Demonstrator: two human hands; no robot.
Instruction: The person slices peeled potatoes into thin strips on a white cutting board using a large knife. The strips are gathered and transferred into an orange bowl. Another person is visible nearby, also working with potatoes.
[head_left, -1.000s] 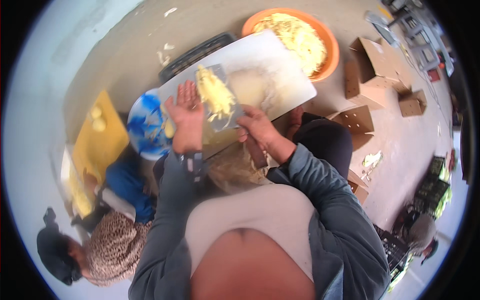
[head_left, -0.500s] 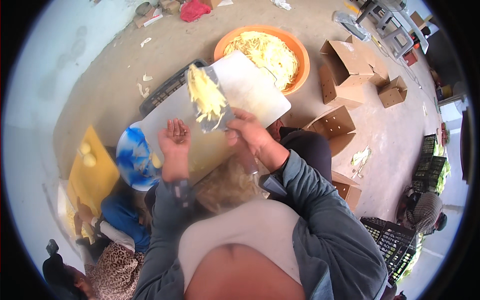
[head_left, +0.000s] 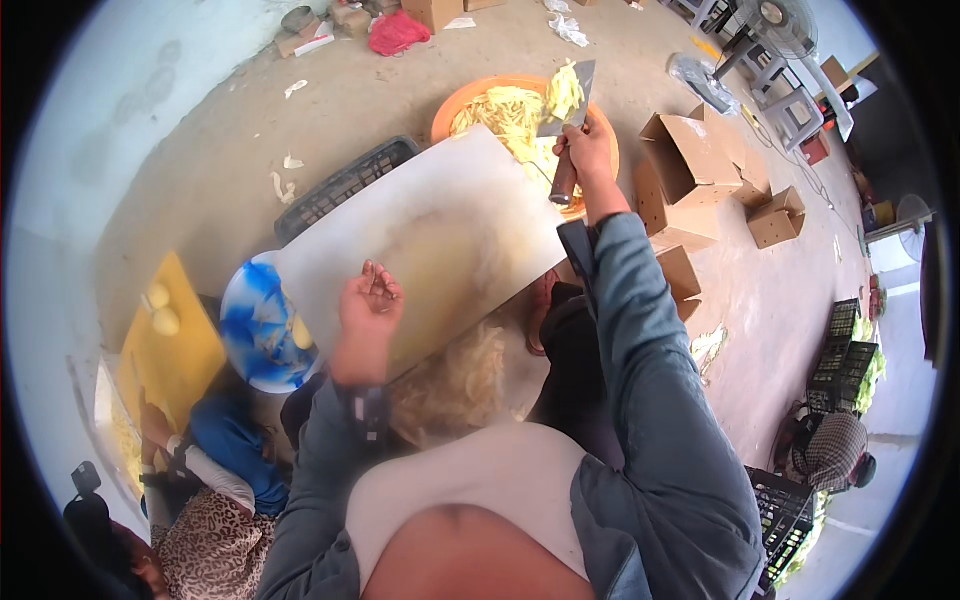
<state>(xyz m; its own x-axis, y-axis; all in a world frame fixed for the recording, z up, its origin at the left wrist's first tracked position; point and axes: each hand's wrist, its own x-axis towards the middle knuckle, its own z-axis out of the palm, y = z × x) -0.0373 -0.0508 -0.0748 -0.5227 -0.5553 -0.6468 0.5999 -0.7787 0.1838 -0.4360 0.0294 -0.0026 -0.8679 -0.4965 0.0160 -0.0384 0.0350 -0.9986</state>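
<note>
My right hand (head_left: 587,152) grips a cleaver (head_left: 563,178) by its handle, with pale yellow strips (head_left: 563,92) on its blade, over the orange tub (head_left: 455,100) full of similar strips. My left hand (head_left: 371,305) is open, palm up with loosely bent fingers and nothing in it, over the white cutting board (head_left: 465,180). A blue-and-white basin (head_left: 250,320) holding a pale piece stands left of the board.
A black crate (head_left: 345,180) lies behind the board. A co-worker (head_left: 215,525) sits at left by a yellow board (head_left: 165,360). Cardboard boxes (head_left: 685,160) stand right, a fan (head_left: 785,30) behind them. Another person (head_left: 835,450) is among crates (head_left: 780,510) at lower right.
My right hand has carried the cleaver and strips forward and right, from above the board to over the tub. My left hand has stayed palm up over the board, its fingers slightly more bent.
</note>
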